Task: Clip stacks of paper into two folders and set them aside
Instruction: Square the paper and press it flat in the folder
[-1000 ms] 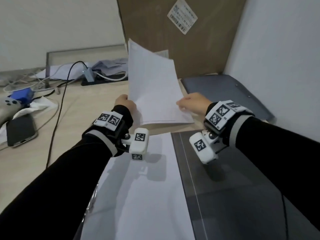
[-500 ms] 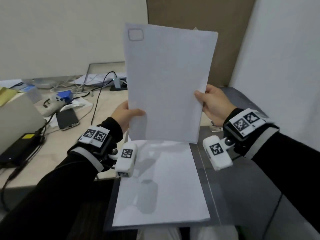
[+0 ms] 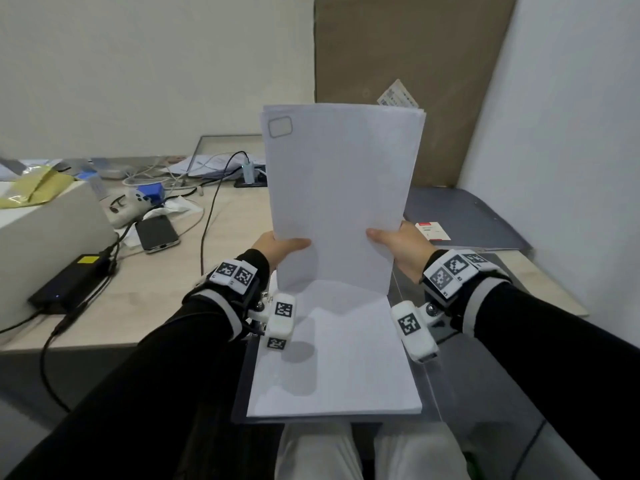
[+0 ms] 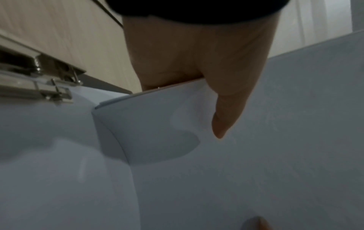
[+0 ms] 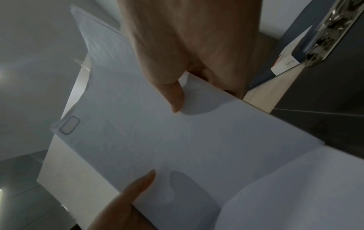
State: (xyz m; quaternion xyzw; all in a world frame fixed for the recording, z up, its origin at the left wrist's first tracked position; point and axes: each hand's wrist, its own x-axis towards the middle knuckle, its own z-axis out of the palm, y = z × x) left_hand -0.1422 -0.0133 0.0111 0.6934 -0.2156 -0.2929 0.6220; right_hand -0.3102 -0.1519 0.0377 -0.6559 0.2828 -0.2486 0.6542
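Both hands grip one thin stack of white paper sheets [image 3: 341,199] by its lower side edges: the left hand [image 3: 277,249] pinches the left edge, thumb [image 4: 226,115] flat across the front, and the right hand [image 3: 403,249] pinches the right edge the same way, thumb [image 5: 173,96] in front and the other fingers hidden behind. The stack stands upright between them, its bottom edge resting on, or just above, a second flat stack of white paper [image 3: 343,355] that lies directly beneath the wrists in an open dark grey folder [image 3: 485,393]. That folder's metal clip [image 4: 37,80] sits just left of the left hand. A second dark blue-grey folder [image 3: 464,216] lies closed on the pale wooden bench [image 3: 145,289], beyond the right hand by the wall.

I'd say the person is squaring the sheets before clipping them. The top corners already fan slightly, so a loose pinch could let sheets slide and splay, and a hard tap could buckle the bottom edge. Pinching this low also leaves the tall upper part free to flop forward.

Compared with half a second ago, the stack sits lower, with both hands nearer its bottom edge, and the right hand has dropped level with the left.
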